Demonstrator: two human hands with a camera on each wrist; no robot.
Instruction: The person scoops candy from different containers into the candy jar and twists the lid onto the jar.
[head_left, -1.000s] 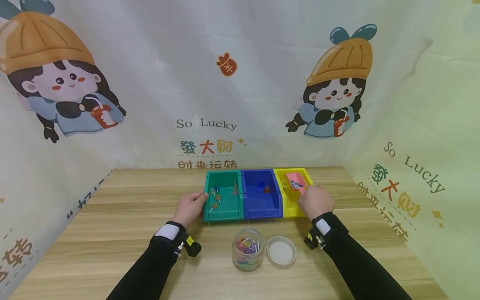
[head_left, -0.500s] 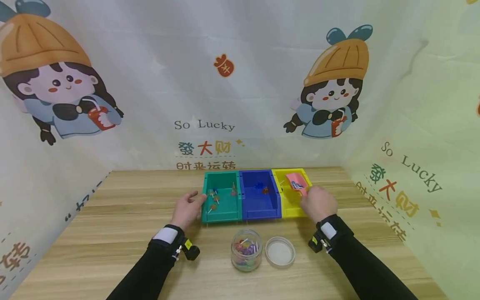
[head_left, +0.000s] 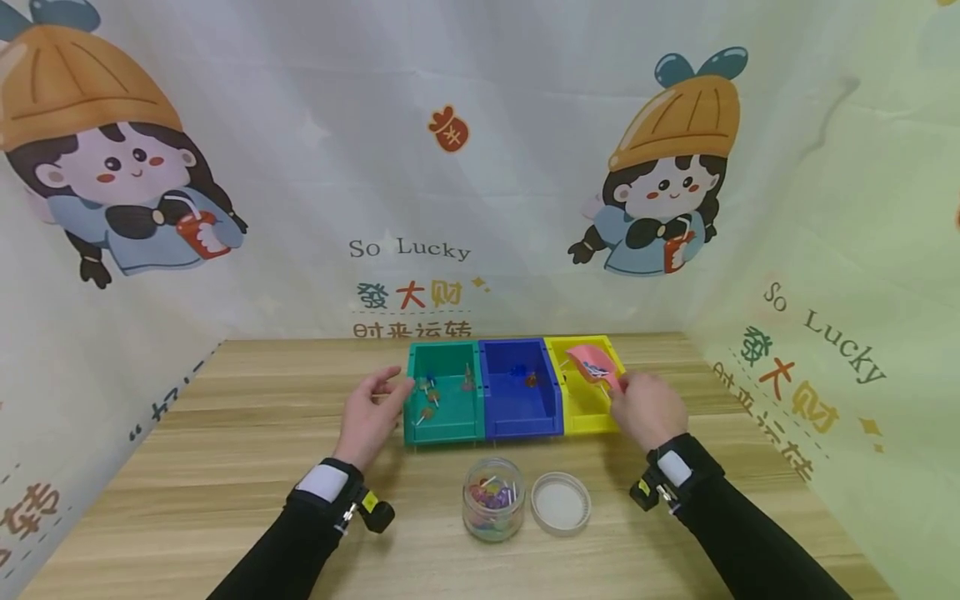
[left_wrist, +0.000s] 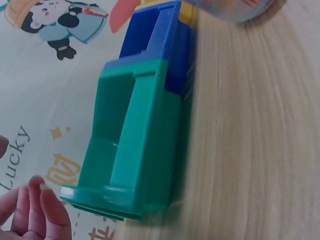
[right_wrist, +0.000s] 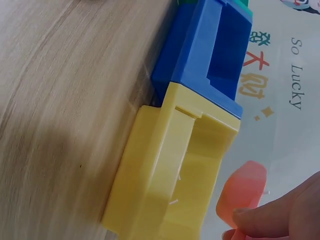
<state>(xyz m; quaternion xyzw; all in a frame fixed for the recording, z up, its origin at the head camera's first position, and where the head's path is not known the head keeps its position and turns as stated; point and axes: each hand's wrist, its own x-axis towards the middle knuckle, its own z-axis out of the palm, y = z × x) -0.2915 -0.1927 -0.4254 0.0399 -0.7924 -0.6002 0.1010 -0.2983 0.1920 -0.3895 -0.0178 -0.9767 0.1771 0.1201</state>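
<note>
My right hand (head_left: 649,408) grips the handle of a pink scoop (head_left: 592,361), which is over the yellow bin (head_left: 581,417). Small blue-and-white pieces lie in the scoop. In the right wrist view the thumb presses along the handle of the scoop (right_wrist: 243,192), and white sticks show inside the yellow bin (right_wrist: 195,180). My left hand (head_left: 370,415) is beside the left wall of the green bin (head_left: 446,429), its fingers loosely bent with nothing in them. Several small lollipops (head_left: 427,412) lie in the green bin.
Between the green and yellow bins stands a blue bin (head_left: 522,421) holding a few small pieces. In front are a clear jar (head_left: 492,521) with lollipops inside and a round lid (head_left: 561,504) lying flat. A printed cloth (head_left: 525,208) hangs behind the wooden table (head_left: 247,450).
My left hand has come off the green bin's edge and risen slightly. My right hand has drawn back to the right, and the scoop has tilted.
</note>
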